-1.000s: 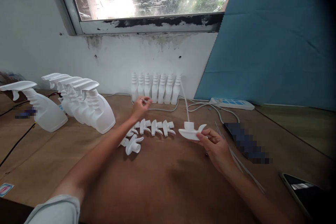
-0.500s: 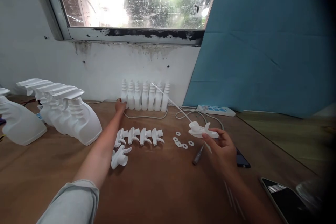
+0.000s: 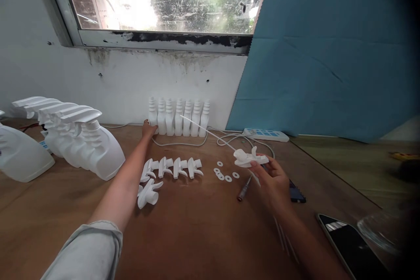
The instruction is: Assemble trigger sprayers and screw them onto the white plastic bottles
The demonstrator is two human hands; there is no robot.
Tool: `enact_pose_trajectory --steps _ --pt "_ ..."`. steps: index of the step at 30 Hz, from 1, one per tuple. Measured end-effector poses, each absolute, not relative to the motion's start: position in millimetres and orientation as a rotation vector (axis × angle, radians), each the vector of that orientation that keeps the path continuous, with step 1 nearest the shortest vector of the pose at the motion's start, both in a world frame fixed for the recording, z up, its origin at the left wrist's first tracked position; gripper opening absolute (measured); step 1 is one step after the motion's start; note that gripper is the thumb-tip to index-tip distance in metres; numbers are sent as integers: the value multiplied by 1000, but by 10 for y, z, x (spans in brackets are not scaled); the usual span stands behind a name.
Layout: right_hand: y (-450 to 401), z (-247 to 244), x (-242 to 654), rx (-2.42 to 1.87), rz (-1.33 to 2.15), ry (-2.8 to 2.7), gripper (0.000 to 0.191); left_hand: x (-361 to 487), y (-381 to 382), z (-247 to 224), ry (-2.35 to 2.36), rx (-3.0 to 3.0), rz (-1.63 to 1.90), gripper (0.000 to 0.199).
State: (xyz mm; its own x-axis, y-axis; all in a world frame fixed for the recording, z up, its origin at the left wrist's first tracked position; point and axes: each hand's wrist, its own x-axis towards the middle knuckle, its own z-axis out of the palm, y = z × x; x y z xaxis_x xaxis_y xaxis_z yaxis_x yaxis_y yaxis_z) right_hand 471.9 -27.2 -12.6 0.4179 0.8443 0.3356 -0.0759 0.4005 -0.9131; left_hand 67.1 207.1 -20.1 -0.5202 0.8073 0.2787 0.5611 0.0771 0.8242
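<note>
Over by the wall, the left hand point(image 3: 149, 129) is at the leftmost of the upright white bottles point(image 3: 179, 118), whether its fingers grip it I can't tell, while the right hand's point(image 3: 274, 179) fingers pinch a white spray head point(image 3: 250, 159) above the brown surface point(image 3: 197, 227), its thin tube point(image 3: 210, 133) slanting up toward the bottles.

The person's left arm stretches forward and away, its sleeve rolled near the elbow, with the left hand point(image 3: 149, 128) at the far end, fingers curled. The right forearm angles in from the lower right, and the right hand point(image 3: 274, 181) is raised, thumb and fingers pinched together at the front.
</note>
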Motion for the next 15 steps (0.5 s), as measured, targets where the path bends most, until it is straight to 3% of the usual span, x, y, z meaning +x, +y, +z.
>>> enact_pose_trajectory --steps 8,15 --pt "-208 -146 4787 -954 696 -914 35 820 1805 -27 2155 1383 1577 35" --pt "-243 96 4878 -799 524 -824 34 1004 1133 222 1961 1874 1704 53"
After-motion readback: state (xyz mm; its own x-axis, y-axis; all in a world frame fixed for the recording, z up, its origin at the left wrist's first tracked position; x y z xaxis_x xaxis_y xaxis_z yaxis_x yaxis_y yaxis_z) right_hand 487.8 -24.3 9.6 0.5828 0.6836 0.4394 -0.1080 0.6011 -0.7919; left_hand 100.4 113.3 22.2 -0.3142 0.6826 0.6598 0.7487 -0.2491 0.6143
